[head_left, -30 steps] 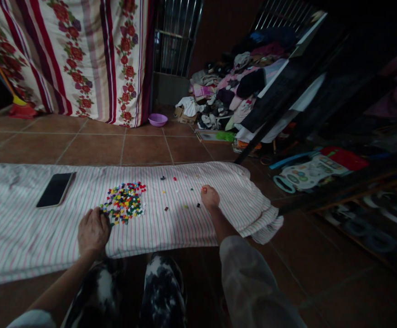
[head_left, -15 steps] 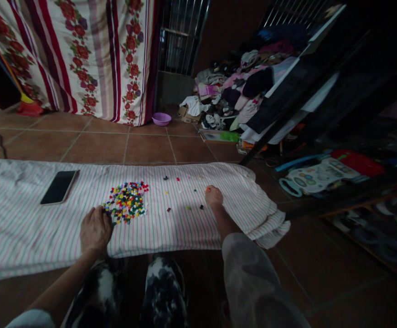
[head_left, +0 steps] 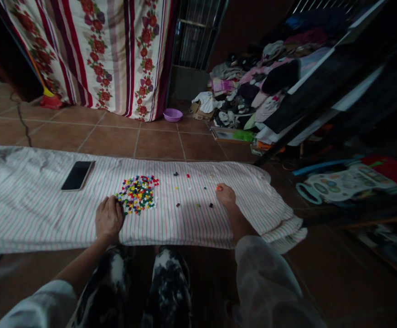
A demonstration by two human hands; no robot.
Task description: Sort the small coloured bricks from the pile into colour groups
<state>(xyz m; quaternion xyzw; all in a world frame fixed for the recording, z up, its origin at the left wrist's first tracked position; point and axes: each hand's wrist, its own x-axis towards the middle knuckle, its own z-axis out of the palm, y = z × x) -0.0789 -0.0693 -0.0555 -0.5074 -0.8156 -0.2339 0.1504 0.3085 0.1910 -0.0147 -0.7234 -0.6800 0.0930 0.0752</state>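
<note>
A heap of small colourful plastic pieces lies on a striped cloth. At the heap's near left edge my left hand rests palm down, fingers extended and touching the outermost pieces. Farther right, my right hand is closed in a pinch on a small orange piece, low over the cloth. Several single pieces sit spaced apart between the heap and that hand, among them a red piece, a yellow piece, a dark brown piece and a black piece.
A phone lies on the cloth left of the heap. Beyond, on the tiled floor, are a purple basin, a floral curtain and a pile of clothes. A toy panel stands at the right.
The view has shifted, so everything sits farther right in the picture. Both hands keep nearly the same places on the cloth, and the orange piece stays in my right fingers.
</note>
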